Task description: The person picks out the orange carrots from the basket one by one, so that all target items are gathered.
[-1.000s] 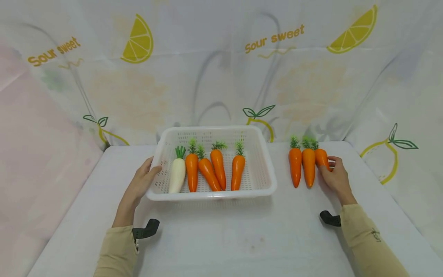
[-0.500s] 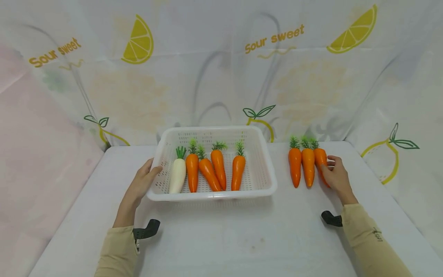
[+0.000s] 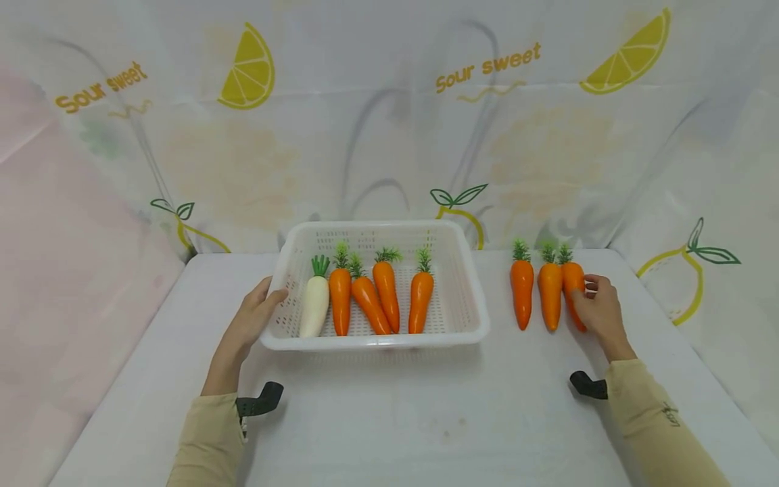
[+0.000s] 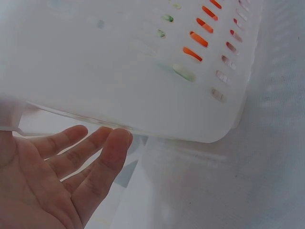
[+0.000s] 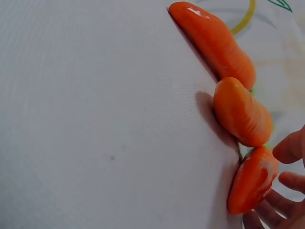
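Observation:
In the head view my left hand grips the left rim of a white plastic basket, thumb over the edge and fingers outside. The left wrist view shows the fingers at the basket's edge. Inside lie a white radish and several orange carrots. My right hand holds the rightmost carrot of three on the table, thumb on one side and fingers on the other. Beside it lie a middle carrot and a left carrot, all with green tops pointing away.
The table has a white cover. A lemon-printed cloth hangs behind it and along the sides. Each wrist wears a black strap with a camera arm.
My right hand has shifted slightly right, with the rightmost and middle carrots moving right too. The rightmost carrot now shows more of its tip. My left hand stays at the basket rim.

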The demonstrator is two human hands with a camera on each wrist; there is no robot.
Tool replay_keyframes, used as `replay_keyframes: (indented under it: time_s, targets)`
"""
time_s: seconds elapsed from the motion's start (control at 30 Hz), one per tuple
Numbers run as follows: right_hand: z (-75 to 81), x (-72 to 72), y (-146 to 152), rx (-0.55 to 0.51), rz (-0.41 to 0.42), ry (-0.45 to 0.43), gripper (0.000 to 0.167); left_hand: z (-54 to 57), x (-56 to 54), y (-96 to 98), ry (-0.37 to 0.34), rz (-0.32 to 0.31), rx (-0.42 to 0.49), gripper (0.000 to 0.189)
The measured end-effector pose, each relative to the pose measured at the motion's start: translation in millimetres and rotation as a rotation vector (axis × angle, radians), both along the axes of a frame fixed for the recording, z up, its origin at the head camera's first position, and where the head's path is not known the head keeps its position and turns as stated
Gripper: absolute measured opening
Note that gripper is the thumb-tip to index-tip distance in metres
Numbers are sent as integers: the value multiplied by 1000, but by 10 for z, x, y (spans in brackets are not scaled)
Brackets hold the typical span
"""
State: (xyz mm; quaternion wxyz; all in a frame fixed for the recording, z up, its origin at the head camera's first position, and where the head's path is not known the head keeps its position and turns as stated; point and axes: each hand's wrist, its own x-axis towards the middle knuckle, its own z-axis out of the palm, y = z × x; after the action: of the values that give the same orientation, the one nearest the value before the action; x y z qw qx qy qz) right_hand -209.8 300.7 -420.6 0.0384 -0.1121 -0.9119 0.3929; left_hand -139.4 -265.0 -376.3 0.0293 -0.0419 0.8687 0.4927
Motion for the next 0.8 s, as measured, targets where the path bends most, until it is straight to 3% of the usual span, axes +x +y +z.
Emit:
replay_keyframes:
  time_s: [0.17, 0.5, 0.8]
  targets:
    - [51, 5, 6, 7, 9, 14, 57, 8, 4, -4, 6, 1, 8, 55]
    - [233, 30, -178, -34, 68, 139, 53, 7, -4, -6, 7, -3, 15, 54]
    - [357, 51, -439, -83, 181, 212, 52, -2, -4, -3, 8, 2, 11, 55]
